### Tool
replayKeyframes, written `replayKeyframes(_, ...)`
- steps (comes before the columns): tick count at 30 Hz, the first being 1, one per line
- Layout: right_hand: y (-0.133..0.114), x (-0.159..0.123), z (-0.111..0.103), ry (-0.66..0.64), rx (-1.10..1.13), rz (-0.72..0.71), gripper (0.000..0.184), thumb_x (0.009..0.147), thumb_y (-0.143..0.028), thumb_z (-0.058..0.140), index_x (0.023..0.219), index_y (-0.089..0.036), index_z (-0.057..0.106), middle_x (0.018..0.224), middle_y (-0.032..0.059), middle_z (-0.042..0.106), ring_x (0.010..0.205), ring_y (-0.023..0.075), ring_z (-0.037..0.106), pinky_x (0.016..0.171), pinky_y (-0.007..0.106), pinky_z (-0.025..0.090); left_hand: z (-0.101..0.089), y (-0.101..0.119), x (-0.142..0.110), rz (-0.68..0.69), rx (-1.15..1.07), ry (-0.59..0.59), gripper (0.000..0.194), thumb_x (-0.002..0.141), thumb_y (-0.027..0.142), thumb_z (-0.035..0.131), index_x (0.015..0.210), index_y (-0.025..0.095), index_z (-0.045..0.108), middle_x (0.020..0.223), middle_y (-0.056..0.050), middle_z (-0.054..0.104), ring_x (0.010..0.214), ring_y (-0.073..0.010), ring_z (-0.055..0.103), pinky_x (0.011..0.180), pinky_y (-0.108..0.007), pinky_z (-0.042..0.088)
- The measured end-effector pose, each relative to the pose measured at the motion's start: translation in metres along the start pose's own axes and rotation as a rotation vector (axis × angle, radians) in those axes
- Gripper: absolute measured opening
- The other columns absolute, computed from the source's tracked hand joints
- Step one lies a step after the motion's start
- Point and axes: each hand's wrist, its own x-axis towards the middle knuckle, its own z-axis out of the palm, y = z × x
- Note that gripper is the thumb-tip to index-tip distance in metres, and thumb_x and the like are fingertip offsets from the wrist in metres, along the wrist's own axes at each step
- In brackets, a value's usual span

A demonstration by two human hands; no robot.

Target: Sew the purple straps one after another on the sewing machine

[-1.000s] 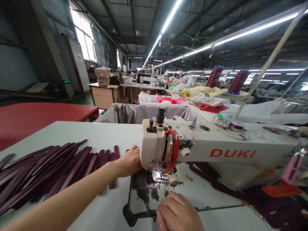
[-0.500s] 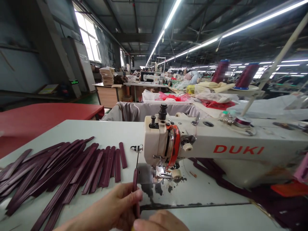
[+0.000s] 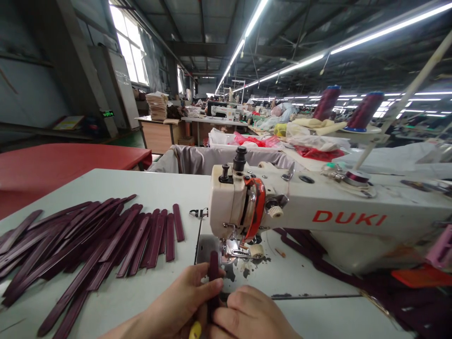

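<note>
My left hand [image 3: 192,292] pinches a narrow maroon strap [image 3: 213,263] between thumb and fingers. The strap stands with its rounded end up, just in front of the sewing machine's presser foot [image 3: 236,250]. My right hand [image 3: 252,313] is closed around the strap's lower part, close against the left hand. A yellow object [image 3: 195,330] shows at the bottom edge between my hands; most of it is hidden, and which hand holds it is unclear. The white sewing machine [image 3: 293,197] stands beyond my hands. A pile of similar maroon straps [image 3: 116,235] lies to the left.
More maroon pieces [image 3: 406,301] lie at the right, behind and below the machine arm. Two maroon thread cones [image 3: 365,110] stand at the back right. A red-covered table [image 3: 70,162] is at the left. A cloth-lined bin [image 3: 197,160] sits behind the white worktable [image 3: 116,181].
Both hands and the strap have moved right and slightly up, closer to the presser foot. My right hand now shows more fully and grips the strap lower down.
</note>
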Motion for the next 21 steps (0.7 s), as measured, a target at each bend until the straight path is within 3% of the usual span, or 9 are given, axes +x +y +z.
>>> replayKeyframes(2,0.005,-0.006,0.004,-0.029,0.018,-0.02,0.05,0.106,-0.015,0.029,0.075,-0.018,0.067,0.061,-0.0026,0.064,0.055,0.0119,0.056,0.052,0.024,0.048,-0.005,0.005,-0.002,0.148,0.266,0.111,0.061,0.078,0.058,0.057,0.119,0.013,0.054,0.061,0.003,0.056,0.034,-0.0073,0.033,0.033,-0.02,0.024)
replayKeyframes(4,0.011,-0.013,0.006,-0.068,0.053,-0.001,0.048,0.105,-0.013,0.03,0.077,-0.015,0.068,0.067,0.0007,0.068,0.061,0.0124,0.06,0.057,0.023,0.051,-0.014,0.012,-0.007,0.516,0.606,0.278,0.042,0.088,0.045,0.048,0.113,0.013,0.06,0.077,-0.004,0.063,0.042,-0.0107,0.047,0.04,-0.023,0.04)
replayKeyframes(6,0.018,-0.021,0.006,-0.124,0.075,0.016,0.04,0.104,-0.012,0.035,0.083,-0.013,0.069,0.075,0.0032,0.071,0.067,0.013,0.064,0.063,0.022,0.053,-0.02,0.016,-0.011,0.902,0.936,0.392,0.03,0.092,0.027,0.043,0.108,0.016,0.066,0.092,-0.008,0.066,0.062,-0.0163,0.063,0.059,-0.027,0.054)
replayKeyframes(9,0.024,-0.027,0.006,-0.198,0.046,0.056,0.025,0.1,-0.012,0.048,0.087,-0.015,0.07,0.074,0.0031,0.07,0.069,0.0132,0.065,0.065,0.021,0.054,-0.021,0.01,-0.01,1.22,1.262,0.337,0.039,0.085,0.009,0.042,0.115,0.019,0.065,0.11,-0.01,0.068,0.097,-0.0216,0.068,0.083,-0.032,0.059)
replayKeyframes(12,0.025,-0.03,0.01,-0.177,0.011,0.093,0.025,0.098,-0.012,0.05,0.084,-0.018,0.07,0.07,0.0023,0.069,0.065,0.0131,0.065,0.063,0.02,0.055,-0.015,0.004,-0.002,1.355,1.446,0.242,0.042,0.085,0.004,0.042,0.121,0.014,0.061,0.124,-0.011,0.065,0.116,-0.0217,0.062,0.101,-0.032,0.052)
replayKeyframes(15,0.025,-0.032,0.015,-0.14,0.005,0.12,0.026,0.098,-0.012,0.049,0.086,-0.018,0.071,0.072,0.0028,0.07,0.067,0.0132,0.066,0.065,0.02,0.056,-0.009,0.01,0.001,1.435,1.497,0.225,0.037,0.091,0.005,0.036,0.119,0.007,0.06,0.118,-0.012,0.069,0.111,-0.0211,0.065,0.107,-0.03,0.046)
replayKeyframes(21,0.027,-0.029,0.021,-0.012,0.038,0.129,0.043,0.104,-0.013,0.033,0.083,-0.014,0.071,0.073,0.0031,0.073,0.069,0.0138,0.069,0.066,0.022,0.059,-0.007,0.021,0.002,1.409,1.385,0.259,0.035,0.092,0.005,0.037,0.119,0.011,0.058,0.112,-0.01,0.072,0.106,-0.0184,0.067,0.107,-0.026,0.044)
